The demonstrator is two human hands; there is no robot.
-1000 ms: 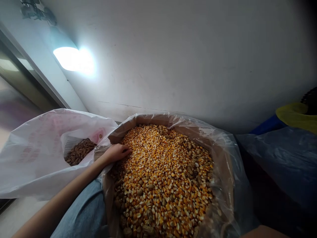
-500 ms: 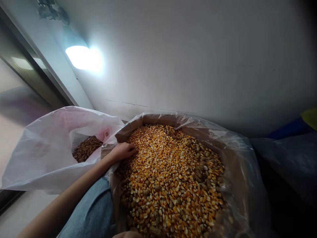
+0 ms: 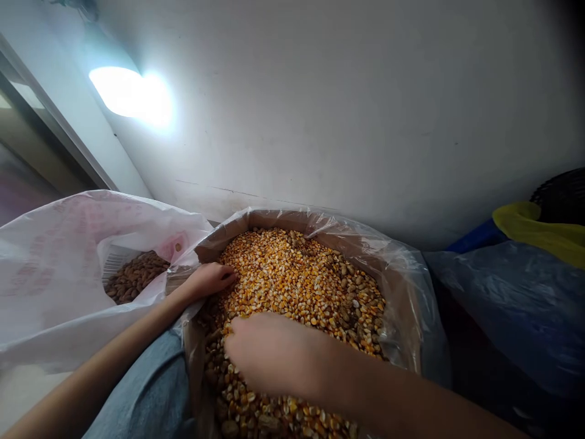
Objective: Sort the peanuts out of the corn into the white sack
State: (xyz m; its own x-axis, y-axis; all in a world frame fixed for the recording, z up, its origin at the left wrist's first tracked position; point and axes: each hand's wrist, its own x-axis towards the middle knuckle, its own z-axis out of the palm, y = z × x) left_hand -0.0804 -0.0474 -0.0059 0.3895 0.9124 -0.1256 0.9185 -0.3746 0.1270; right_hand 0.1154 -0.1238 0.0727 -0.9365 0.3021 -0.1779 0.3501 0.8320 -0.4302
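Note:
A plastic-lined cardboard box (image 3: 404,286) is filled with corn kernels (image 3: 274,262), with unshelled peanuts (image 3: 354,289) mixed in along the right and front. My left hand (image 3: 211,280) rests at the box's left rim, its curled fingers touching the kernels; whatever they pinch is hidden. Over the middle of the corn reaches my right hand (image 3: 269,347), smeared by motion, its fingers pointing left and down. They are too blurred to show whether they hold anything. Left of the box, a white plastic bag (image 3: 59,262) holds shelled brown nuts (image 3: 137,277).
A lit bulb (image 3: 116,91) hangs at upper left before the pale wall (image 3: 320,110). At right lie a bluish plastic bag (image 3: 507,305), a yellow cloth-like piece (image 3: 539,235) and a blue edge (image 3: 478,236). My denim-covered knee (image 3: 141,390) presses near the box's left side.
My right hand has come in from the bottom edge, over the corn. My left hand stays at the rim. The view has turned right, bringing in more of the bluish bag and yellow piece.

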